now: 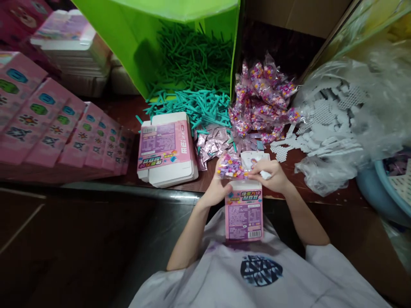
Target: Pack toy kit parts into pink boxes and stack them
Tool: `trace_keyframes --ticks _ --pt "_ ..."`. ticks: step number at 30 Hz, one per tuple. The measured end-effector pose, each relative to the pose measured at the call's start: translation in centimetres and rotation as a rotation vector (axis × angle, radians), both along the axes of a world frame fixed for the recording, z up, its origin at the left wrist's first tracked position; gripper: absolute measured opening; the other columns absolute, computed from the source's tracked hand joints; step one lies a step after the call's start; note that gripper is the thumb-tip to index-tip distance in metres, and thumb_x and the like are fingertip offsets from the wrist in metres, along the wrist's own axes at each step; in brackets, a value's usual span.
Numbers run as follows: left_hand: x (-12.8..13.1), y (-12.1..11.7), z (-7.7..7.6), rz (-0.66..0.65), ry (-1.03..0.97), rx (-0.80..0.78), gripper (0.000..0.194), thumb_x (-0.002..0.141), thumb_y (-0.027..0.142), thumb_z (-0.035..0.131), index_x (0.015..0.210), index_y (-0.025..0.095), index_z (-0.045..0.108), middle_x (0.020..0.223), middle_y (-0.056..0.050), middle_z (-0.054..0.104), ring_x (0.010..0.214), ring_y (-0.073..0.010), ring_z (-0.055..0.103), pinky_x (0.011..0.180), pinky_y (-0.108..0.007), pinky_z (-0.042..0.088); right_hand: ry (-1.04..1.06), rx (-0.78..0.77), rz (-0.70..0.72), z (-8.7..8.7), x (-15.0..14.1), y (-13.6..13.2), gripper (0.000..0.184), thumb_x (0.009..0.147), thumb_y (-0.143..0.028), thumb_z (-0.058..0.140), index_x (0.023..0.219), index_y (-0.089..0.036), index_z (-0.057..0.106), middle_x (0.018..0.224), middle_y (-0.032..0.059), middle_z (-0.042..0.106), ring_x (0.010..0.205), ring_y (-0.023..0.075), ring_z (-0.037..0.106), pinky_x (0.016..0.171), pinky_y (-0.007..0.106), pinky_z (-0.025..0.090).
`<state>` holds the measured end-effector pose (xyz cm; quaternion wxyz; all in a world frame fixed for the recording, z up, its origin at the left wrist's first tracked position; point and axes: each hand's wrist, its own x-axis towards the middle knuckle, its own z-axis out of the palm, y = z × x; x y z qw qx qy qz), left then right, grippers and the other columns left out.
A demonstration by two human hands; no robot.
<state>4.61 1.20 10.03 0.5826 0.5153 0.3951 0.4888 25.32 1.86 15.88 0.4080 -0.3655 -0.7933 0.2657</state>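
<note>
With the held bag of beads (231, 166) as the clock's centre, a row of pink boxes (64, 132) lies between nine and ten o'clock, with stacked cartons (72, 51) at ten. Flattened cartons (168, 145) are piled at nine, nearer, on the dark red table (126, 112). At eleven a green bin (126, 42) full of green sticks (192, 60) opens towards the person, some spilling out, with pink sachets (214, 143) closer in. The left hand (215, 188) is partly closed, thumb apart from fingers, holding the bag above the table's near edge. Between five and six o'clock, a pink carton (244, 214) stands flap-up before the person's shirt (224, 273). A white packet (255, 159) sits between two and three. The right hand (269, 175), fingers curled, pinches the bag's right end; a small white piece (265, 175) shows there. Similar filled bags (260, 98) heap up at one, white mesh pieces (334, 124) spread between two and three, and a blue basin (374, 190) stands just past three.
</note>
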Motion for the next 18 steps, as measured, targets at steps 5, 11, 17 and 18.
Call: trace_keyframes --ticks 5,11,17,18 --pt "-0.1 1.0 -0.1 0.366 -0.424 -0.235 0.055 0.067 0.034 0.08 0.116 0.023 0.06 0.101 -0.002 0.068 0.087 -0.0146 0.065 0.081 -0.025 0.052 0.221 0.033 -0.044 -1.2 -0.9 0.3 0.047 0.087 -0.063 0.049 0.09 -0.025 0.077 0.089 0.0067 0.065 0.084 0.0187 0.062 0.077 0.036 0.049" --pt "-1.8 1.0 -2.2 0.494 -0.413 -0.148 0.046 0.067 0.031 0.082 0.106 0.021 0.06 0.095 0.0 0.066 0.082 -0.0105 0.064 0.077 -0.02 0.051 0.381 -0.203 -0.065 -4.9 1.2 -0.7 0.059 0.086 -0.07 0.041 0.095 -0.023 0.076 0.073 0.0052 0.066 0.071 0.0188 0.062 0.068 0.035 0.049" --pt "-1.6 1.8 -4.1 0.518 -0.291 -0.013 0.047 0.065 0.033 0.084 0.103 0.02 0.058 0.088 0.002 0.064 0.078 -0.0087 0.062 0.075 -0.018 0.049 0.494 -0.271 -0.521 -7.6 1.3 -1.7 0.05 0.075 -0.061 0.066 0.102 -0.019 0.064 0.071 0.001 0.063 0.06 0.0147 0.057 0.061 0.03 0.048" --pt "-1.6 2.1 -4.2 0.518 -0.302 0.004 0.048 0.065 0.033 0.084 0.103 0.02 0.057 0.087 0.002 0.064 0.077 -0.0084 0.062 0.074 -0.017 0.049 0.483 -0.23 -0.64 -7.8 1.2 -1.8 0.048 0.072 -0.056 0.071 0.1 -0.018 0.062 0.073 0.0004 0.062 0.062 0.0146 0.057 0.062 0.029 0.048"
